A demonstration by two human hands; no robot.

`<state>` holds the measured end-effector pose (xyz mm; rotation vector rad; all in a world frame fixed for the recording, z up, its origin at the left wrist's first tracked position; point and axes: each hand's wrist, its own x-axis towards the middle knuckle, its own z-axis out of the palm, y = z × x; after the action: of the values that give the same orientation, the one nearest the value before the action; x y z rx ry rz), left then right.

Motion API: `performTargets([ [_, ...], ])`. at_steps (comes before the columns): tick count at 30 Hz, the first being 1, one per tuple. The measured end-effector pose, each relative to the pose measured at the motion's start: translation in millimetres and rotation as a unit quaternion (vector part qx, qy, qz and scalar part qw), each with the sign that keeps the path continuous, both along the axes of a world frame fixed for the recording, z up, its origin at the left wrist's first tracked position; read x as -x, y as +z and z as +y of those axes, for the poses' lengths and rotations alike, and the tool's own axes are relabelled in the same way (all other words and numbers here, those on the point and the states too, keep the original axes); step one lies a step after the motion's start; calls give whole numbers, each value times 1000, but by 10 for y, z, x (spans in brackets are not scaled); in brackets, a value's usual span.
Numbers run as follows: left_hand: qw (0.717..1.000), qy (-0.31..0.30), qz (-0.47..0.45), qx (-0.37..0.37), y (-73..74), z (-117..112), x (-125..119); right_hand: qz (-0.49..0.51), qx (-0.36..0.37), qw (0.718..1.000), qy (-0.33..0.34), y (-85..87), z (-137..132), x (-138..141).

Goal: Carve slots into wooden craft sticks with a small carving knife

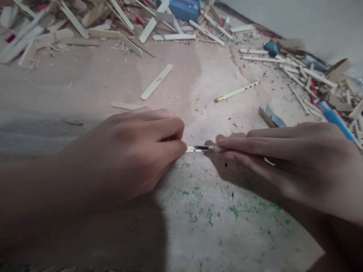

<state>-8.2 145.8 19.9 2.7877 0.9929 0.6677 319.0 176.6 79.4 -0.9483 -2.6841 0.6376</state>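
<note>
My left hand lies curled on the worn board, its fingertips pressed down on something small that they hide. My right hand is closed around a thin craft knife. The knife's blade points left and meets the left fingertips at the middle of the view. Both hands rest low on the board, nearly touching each other.
A lone flat wooden stick and a yellow pencil lie beyond the hands. Heaps of wooden sticks fill the far left and right edge. A blue box stands at the back. A grey wall closes the far right.
</note>
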Motion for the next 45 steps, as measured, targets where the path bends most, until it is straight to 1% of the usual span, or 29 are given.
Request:
performTargets([
  [5,1000,3,1,-7,14,-24,17,-2,-1,1000,12,2,19,16],
  [10,1000,2,-3,-15,27,-33,9,20,8,1000,-22,-5,6,-59],
  [14,1000,19,11,-20,36,-24,1,61,22,997,-29,-61,19,-114],
  [18,999,21,15,-35,-7,-2,0,60,26,997,-36,-104,30,-112],
  [21,999,26,10,-36,-36,-4,13,52,20,998,-29,-106,26,-92],
  [25,998,34,7,-44,-14,-22,41,23,0,999,-30,-123,36,-89],
  [29,999,33,15,-27,-4,1,38,71,-7,997,-33,-155,68,-93],
  [31,999,30,12,-18,-26,25,27,68,3,997,-28,-142,81,-84],
  [34,1000,25,-6,-14,-59,50,16,33,25,999,-11,-86,93,-71],
  [38,1000,-8,-1,10,-64,42,14,20,57,998,-8,-35,104,-81],
  [42,999,-5,-53,-8,-52,8,13,3,60,998,-3,-42,114,-93],
  [45,999,-5,-32,19,-35,6,12,22,50,998,10,-28,102,-69],
])
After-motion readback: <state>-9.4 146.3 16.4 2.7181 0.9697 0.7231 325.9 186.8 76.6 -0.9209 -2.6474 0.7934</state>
